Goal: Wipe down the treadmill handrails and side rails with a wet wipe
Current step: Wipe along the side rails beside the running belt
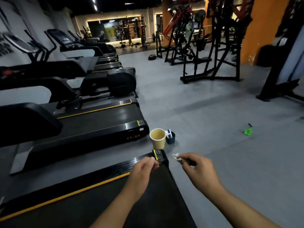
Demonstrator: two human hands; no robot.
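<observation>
My right hand (197, 168) pinches a small crumpled white wet wipe (175, 156) just right of the rear corner of the treadmill I stand on. The black side rail (98, 175) with its yellow stripe runs from lower left to that corner. My left hand (144, 167) hovers over the rail's end with fingers curled; a pale scrap may sit at its fingertips, but I cannot tell. The belt (148, 203) lies under both forearms. No handrail of this treadmill is in view.
A tan paper cup (157, 138) and a small dark blue container (170, 137) stand on the grey floor just past the rail's end. A second treadmill (92, 129) lies to the left. A green spray bottle (248, 130) lies on the floor; weight machines (210, 51) stand beyond.
</observation>
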